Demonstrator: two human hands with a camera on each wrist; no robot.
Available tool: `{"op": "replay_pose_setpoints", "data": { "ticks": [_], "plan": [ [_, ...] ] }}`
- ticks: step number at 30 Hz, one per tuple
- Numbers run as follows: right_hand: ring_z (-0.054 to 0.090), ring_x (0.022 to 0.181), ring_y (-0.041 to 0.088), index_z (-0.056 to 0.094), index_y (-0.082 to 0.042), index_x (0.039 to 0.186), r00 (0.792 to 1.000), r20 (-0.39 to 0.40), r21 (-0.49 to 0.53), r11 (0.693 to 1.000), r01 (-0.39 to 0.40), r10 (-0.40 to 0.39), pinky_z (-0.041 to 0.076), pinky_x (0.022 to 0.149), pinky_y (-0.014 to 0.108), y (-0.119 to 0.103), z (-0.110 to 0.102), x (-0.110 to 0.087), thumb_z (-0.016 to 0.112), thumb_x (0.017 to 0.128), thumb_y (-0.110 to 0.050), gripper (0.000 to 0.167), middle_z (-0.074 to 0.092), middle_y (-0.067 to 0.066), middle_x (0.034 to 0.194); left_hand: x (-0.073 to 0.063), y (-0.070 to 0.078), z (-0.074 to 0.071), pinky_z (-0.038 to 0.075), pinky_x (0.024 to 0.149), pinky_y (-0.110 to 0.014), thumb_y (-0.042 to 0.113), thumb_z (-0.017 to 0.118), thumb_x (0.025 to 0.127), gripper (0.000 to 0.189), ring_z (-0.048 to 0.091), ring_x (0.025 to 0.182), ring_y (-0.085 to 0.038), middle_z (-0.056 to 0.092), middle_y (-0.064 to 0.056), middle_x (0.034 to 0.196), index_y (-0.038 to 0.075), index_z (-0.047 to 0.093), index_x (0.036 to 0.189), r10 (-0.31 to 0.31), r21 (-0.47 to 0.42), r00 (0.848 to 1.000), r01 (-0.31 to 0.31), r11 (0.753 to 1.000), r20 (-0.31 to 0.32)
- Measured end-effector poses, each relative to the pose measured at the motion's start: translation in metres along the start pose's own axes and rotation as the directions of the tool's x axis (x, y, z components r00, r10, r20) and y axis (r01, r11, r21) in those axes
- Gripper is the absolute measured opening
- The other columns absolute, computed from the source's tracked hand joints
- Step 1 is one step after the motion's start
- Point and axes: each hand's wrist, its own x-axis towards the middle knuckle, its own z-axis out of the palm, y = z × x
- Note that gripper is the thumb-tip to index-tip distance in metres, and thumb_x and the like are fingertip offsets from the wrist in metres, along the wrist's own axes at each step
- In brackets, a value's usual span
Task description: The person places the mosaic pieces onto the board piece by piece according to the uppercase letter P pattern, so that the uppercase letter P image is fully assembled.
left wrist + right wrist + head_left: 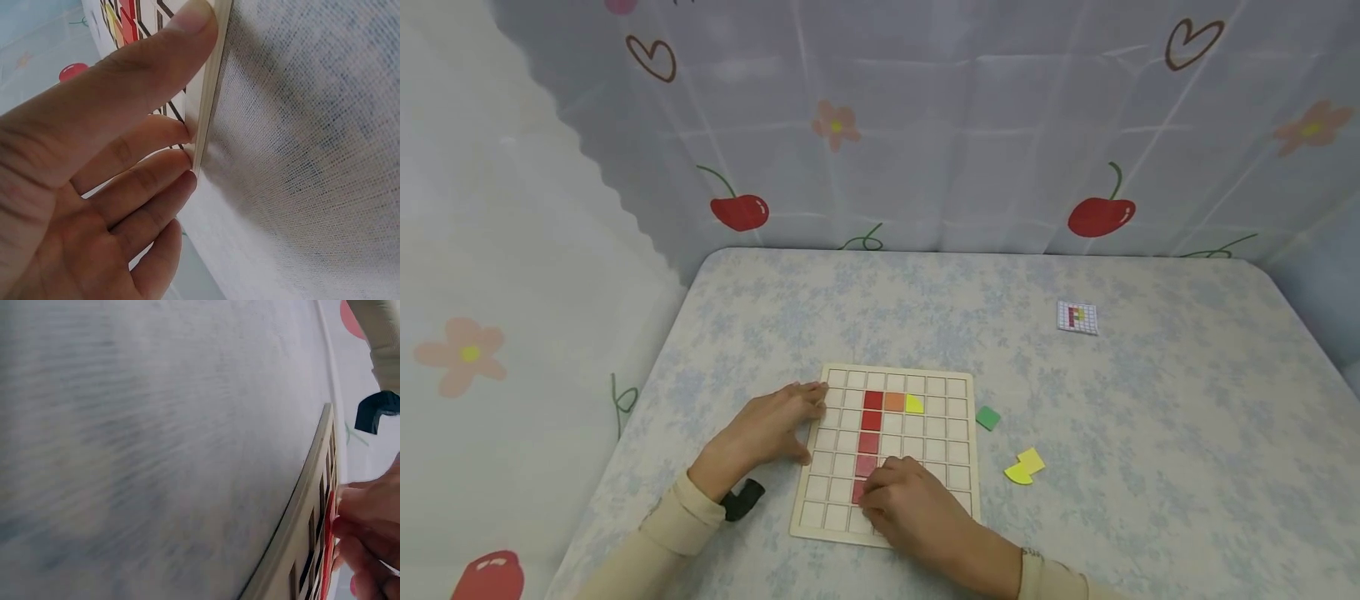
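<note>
A wooden grid board (838, 533) lies flat on the table. Its column of several red tiles (869, 442) shades from dark red at the top to pinkish red lower down. Right of the top red tile sit an orange tile (894, 402) and a yellow quarter-round tile (913, 404). My left hand (767, 427) is at the board's left side, its thumb and fingertips against the edge (215, 69). At the bottom of the red column, my right hand (917, 508) pinches the lowest red tile (857, 490) with bunched fingertips, partly covering it.
Right of the board lie a green tile (988, 417), a yellow square tile (1032, 459) and a yellow quarter-round piece (1018, 474). A small pattern card (1077, 317) lies farther back. The table has a pale floral cloth (1150, 433); a printed curtain (940, 125) hangs behind.
</note>
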Motion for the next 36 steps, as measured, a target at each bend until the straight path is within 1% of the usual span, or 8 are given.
{"op": "replay_pose_setpoints", "data": {
  "ticks": [3, 6, 8, 12, 17, 22, 25, 36],
  "plan": [
    [0.06, 0.082, 0.009, 0.08, -0.013, 0.086, 0.997, -0.054, 0.007, 0.999, -0.045, 0.045, 0.048, 0.073, 0.023, 0.011, -0.008, -0.004, 0.079, 0.081, -0.006, 0.008, 0.07, -0.008, 0.087, 0.001, 0.0, 0.0, 0.05, 0.095, -0.049, 0.021, 0.091, 0.068, 0.067, 0.043, 0.135, -0.037, 0.045, -0.015, 0.149, 0.001, 0.066, 0.127, 0.009, 0.003, 1.0, -0.009, 1.0, -0.004],
    [0.063, 0.083, 0.012, 0.079, -0.01, 0.088, 0.983, -0.128, -0.04, 0.99, -0.137, 0.131, 0.051, 0.072, 0.028, 0.028, -0.02, -0.008, 0.079, 0.08, -0.003, 0.011, 0.072, -0.004, 0.089, 0.0, -0.001, 0.0, 0.05, 0.095, -0.049, 0.02, 0.091, 0.067, 0.067, 0.042, 0.135, -0.038, 0.045, -0.016, 0.149, 0.001, 0.067, 0.127, 0.008, 0.0, 1.0, -0.008, 1.0, -0.005],
    [0.064, 0.085, 0.015, 0.078, -0.008, 0.09, 0.965, -0.163, -0.077, 0.973, -0.219, 0.204, 0.052, 0.073, 0.031, 0.041, -0.029, -0.011, 0.08, 0.078, 0.0, 0.014, 0.073, 0.0, 0.091, -0.001, -0.002, 0.0, 0.05, 0.095, -0.049, 0.02, 0.092, 0.067, 0.067, 0.043, 0.135, -0.039, 0.045, -0.017, 0.149, 0.001, 0.067, 0.126, 0.007, -0.002, 1.0, -0.007, 1.0, -0.006],
    [0.065, 0.09, 0.022, 0.077, -0.005, 0.096, 0.919, -0.179, -0.139, 0.916, -0.377, 0.351, 0.052, 0.079, 0.038, 0.065, -0.046, -0.021, 0.079, 0.079, 0.001, 0.018, 0.072, 0.006, 0.097, -0.001, -0.002, 0.001, 0.05, 0.096, -0.049, 0.019, 0.091, 0.067, 0.068, 0.042, 0.135, -0.039, 0.045, -0.017, 0.149, 0.001, 0.067, 0.127, 0.01, -0.017, 1.0, -0.01, 1.0, -0.006],
    [0.064, 0.096, 0.032, 0.075, -0.002, 0.102, 0.867, -0.179, -0.154, 0.857, -0.492, 0.466, 0.051, 0.085, 0.048, 0.083, -0.06, -0.038, 0.079, 0.08, -0.003, 0.023, 0.07, 0.013, 0.103, 0.0, -0.003, 0.003, 0.05, 0.095, -0.049, 0.02, 0.092, 0.066, 0.068, 0.043, 0.135, -0.039, 0.045, -0.016, 0.149, 0.001, 0.067, 0.126, 0.013, -0.017, 1.0, -0.013, 1.0, -0.008],
    [0.065, 0.096, 0.034, 0.074, 0.001, 0.105, 0.828, -0.171, -0.131, 0.82, -0.557, 0.535, 0.051, 0.085, 0.05, 0.089, -0.063, -0.048, 0.077, 0.082, -0.005, 0.024, 0.071, 0.014, 0.103, 0.0, -0.002, 0.002, 0.049, 0.096, -0.05, 0.02, 0.092, 0.066, 0.068, 0.043, 0.135, -0.038, 0.045, -0.016, 0.149, 0.001, 0.067, 0.126, 0.005, -0.015, 1.0, -0.005, 1.0, -0.007],
    [0.065, 0.097, 0.034, 0.073, 0.001, 0.106, 0.813, -0.162, -0.11, 0.808, -0.579, 0.56, 0.052, 0.083, 0.051, 0.09, -0.061, -0.051, 0.075, 0.084, -0.006, 0.023, 0.07, 0.015, 0.105, 0.0, -0.001, 0.002, 0.049, 0.096, -0.049, 0.02, 0.092, 0.067, 0.068, 0.042, 0.135, -0.038, 0.045, -0.015, 0.149, 0.001, 0.067, 0.127, 0.006, -0.012, 1.0, -0.006, 1.0, -0.005],
    [0.064, 0.1, 0.03, 0.073, 0.001, 0.107, 0.806, -0.151, -0.06, 0.809, -0.585, 0.572, 0.056, 0.078, 0.045, 0.092, -0.064, -0.053, 0.074, 0.085, -0.005, 0.023, 0.068, 0.013, 0.107, -0.001, 0.001, -0.001, 0.049, 0.096, -0.049, 0.019, 0.091, 0.067, 0.068, 0.043, 0.135, -0.038, 0.045, -0.016, 0.149, 0.0, 0.067, 0.127, 0.01, -0.004, 1.0, -0.01, 1.0, -0.007]
  ]
}}
